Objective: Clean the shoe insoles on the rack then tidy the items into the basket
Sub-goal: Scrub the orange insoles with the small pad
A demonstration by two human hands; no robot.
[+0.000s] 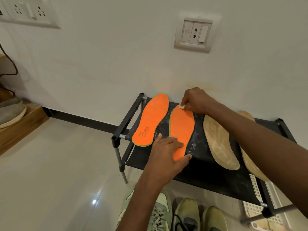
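Observation:
Two orange insoles lie on the black shoe rack [210, 170]. The left orange insole [150, 120] carries printed text near its heel. My left hand [168, 153] presses flat on the heel end of the right orange insole [182, 127], fingers straight. At that insole's toe end, my right hand [194, 100] pinches a small pale wad [182, 106] against it. Two tan insoles lie further right: one [218, 145] in full view, the other [251, 165] partly hidden by my right forearm.
White powder specks dust the rack top. A white plastic basket [260, 212] stands under the rack's right end. Greenish sneakers [186, 215] sit on the floor below. A wall with sockets is just behind the rack. A wooden step with a grey shoe [10, 112] is at left.

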